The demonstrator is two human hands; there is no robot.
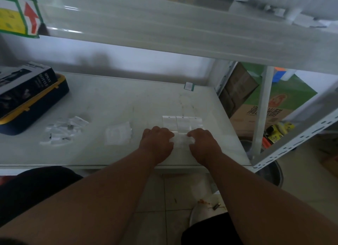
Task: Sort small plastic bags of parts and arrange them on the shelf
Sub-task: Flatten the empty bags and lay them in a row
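On the white shelf board [118, 102], my left hand [157, 143] and my right hand [204, 143] lie side by side with fingers curled, and between them they pinch a small clear plastic bag [181, 139]. Just beyond the hands, a row of small flat bags [182, 123] lies edge to edge. A loose stack of clear bags [118, 135] sits to the left of my left hand. Farther left lies a scattered heap of small bags [64, 131] with dark parts inside.
A black box marked as a spray bottle [23, 83] rests on a blue and yellow case [36, 109] at the shelf's left. An upper shelf [182, 30] hangs overhead. Cardboard boxes [265, 111] and a shelf upright [263, 107] stand at right. A small tag [189, 86] lies at the back.
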